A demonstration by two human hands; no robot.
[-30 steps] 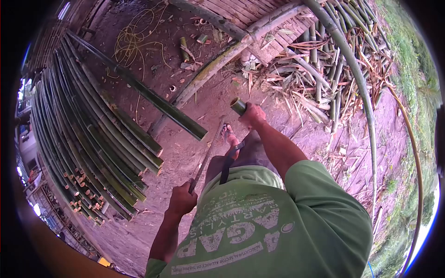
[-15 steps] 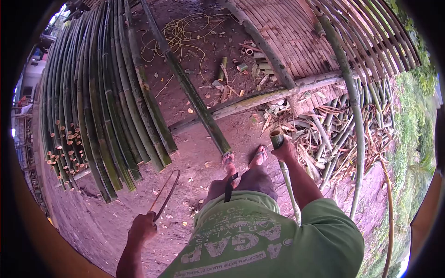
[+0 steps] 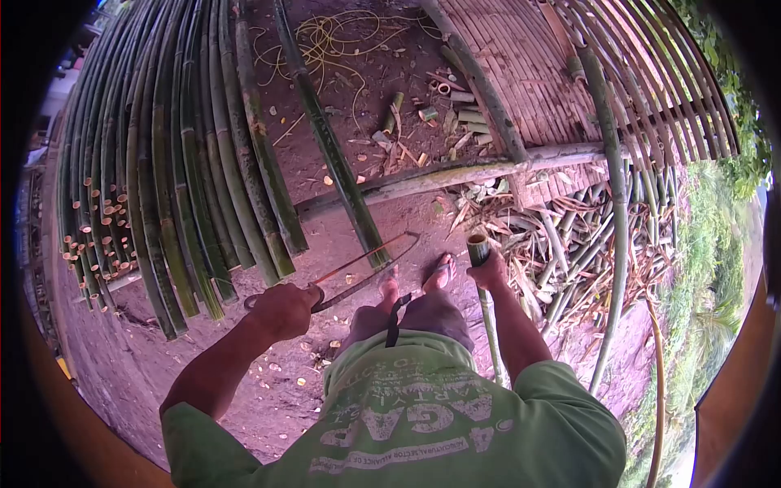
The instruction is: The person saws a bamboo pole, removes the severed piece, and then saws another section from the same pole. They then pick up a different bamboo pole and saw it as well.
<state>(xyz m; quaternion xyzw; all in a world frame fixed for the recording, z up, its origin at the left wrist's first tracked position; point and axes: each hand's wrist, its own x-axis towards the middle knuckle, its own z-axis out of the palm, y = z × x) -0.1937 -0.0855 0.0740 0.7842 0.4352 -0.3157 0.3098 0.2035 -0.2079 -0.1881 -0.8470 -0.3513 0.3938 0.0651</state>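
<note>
My left hand (image 3: 281, 311) is closed around the handle of a bow saw (image 3: 366, 282), its thin blade and dark curved frame pointing right and away from me. In this view the saw overlaps the near end of a long green bamboo pole (image 3: 338, 171) by my feet. My right hand (image 3: 490, 271) grips a bamboo pole (image 3: 478, 250) near its hollow, cut upper end. Below that hand, a narrower green length continues in line toward my right side. The fingers wrapped around the pole are partly hidden.
Many green bamboo poles (image 3: 195, 163) are stacked at left, cut ends toward me. A crosswise log (image 3: 439, 175) lies ahead. Bamboo scraps (image 3: 561, 244) are heaped at right, below a slatted bamboo platform (image 3: 521, 73). A tangled yellow cord (image 3: 333, 41) lies on the dirt.
My left hand has moved up and right with the bow saw, which has swung across toward the pole by my feet. My right hand still holds its bamboo. The view has shifted slightly.
</note>
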